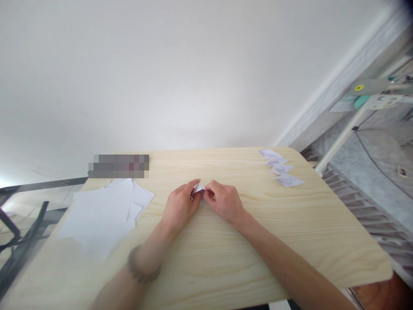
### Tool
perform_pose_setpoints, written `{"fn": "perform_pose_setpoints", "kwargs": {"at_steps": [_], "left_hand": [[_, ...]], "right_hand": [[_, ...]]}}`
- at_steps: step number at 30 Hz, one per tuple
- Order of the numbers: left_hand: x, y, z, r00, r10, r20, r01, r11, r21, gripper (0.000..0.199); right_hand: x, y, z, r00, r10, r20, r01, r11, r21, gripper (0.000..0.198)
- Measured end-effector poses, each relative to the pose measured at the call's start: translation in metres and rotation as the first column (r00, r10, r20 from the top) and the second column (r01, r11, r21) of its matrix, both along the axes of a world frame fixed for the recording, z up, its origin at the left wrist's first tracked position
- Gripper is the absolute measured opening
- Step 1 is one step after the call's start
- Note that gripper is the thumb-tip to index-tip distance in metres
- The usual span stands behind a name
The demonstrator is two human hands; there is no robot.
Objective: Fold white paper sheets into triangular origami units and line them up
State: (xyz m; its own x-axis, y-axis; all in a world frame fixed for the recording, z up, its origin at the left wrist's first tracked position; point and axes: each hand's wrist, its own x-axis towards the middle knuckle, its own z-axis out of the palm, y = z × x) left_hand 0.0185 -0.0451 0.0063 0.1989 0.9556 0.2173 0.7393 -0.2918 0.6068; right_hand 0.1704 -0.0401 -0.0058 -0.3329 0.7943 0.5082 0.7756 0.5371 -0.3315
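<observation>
Over the middle of the wooden table, a small piece of folded white paper (199,187) is pinched between both hands. My left hand (181,203) grips its left side, thumb and fingers closed on it. From the right, my right hand (224,199) pinches its other edge between thumb and curled fingers. Much of the paper is hidden by the fingers, so its full shape cannot be made out. Several folded white paper pieces (289,179) with pointed ends lie in a row at the table's back right.
A loose pile of white paper sheets (100,211) covers the left of the table (206,267). Behind it is a blurred-out dark object (118,166). A white wall (200,77) rises at the back. A white metal frame (342,133) stands beyond the right edge.
</observation>
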Motion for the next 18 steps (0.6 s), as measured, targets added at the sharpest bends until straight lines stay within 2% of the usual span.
{"fn": "perform_pose_setpoints", "kwargs": {"at_steps": [3,6,10,14,16,18], "left_hand": [[0.001,0.000,0.002,0.993,0.033,0.114,-0.025,0.997,-0.066,0.034],[0.000,0.002,0.003,0.931,0.046,0.362,0.049,0.967,-0.249,0.035],[-0.006,0.009,0.001,0.711,0.113,0.694,0.228,0.897,-0.379,0.039],[-0.012,0.014,0.000,0.520,0.173,0.837,0.331,0.862,-0.384,0.030],[-0.013,0.014,0.001,0.496,0.177,0.850,0.357,0.851,-0.385,0.028],[-0.012,0.013,0.003,0.542,0.173,0.822,0.336,0.852,-0.401,0.030]], "right_hand": [[0.002,0.002,-0.001,1.000,0.020,-0.011,-0.020,0.999,0.028,0.009],[0.008,0.004,-0.002,0.994,0.107,-0.020,-0.106,0.994,0.032,0.016],[0.016,0.007,-0.001,0.968,0.238,-0.072,-0.238,0.971,0.010,0.020],[0.019,0.009,-0.001,0.960,0.250,-0.123,-0.249,0.968,0.027,0.023],[0.020,0.009,-0.002,0.962,0.244,-0.123,-0.242,0.970,0.036,0.023],[0.020,0.010,-0.002,0.964,0.241,-0.115,-0.238,0.970,0.039,0.022]]}}
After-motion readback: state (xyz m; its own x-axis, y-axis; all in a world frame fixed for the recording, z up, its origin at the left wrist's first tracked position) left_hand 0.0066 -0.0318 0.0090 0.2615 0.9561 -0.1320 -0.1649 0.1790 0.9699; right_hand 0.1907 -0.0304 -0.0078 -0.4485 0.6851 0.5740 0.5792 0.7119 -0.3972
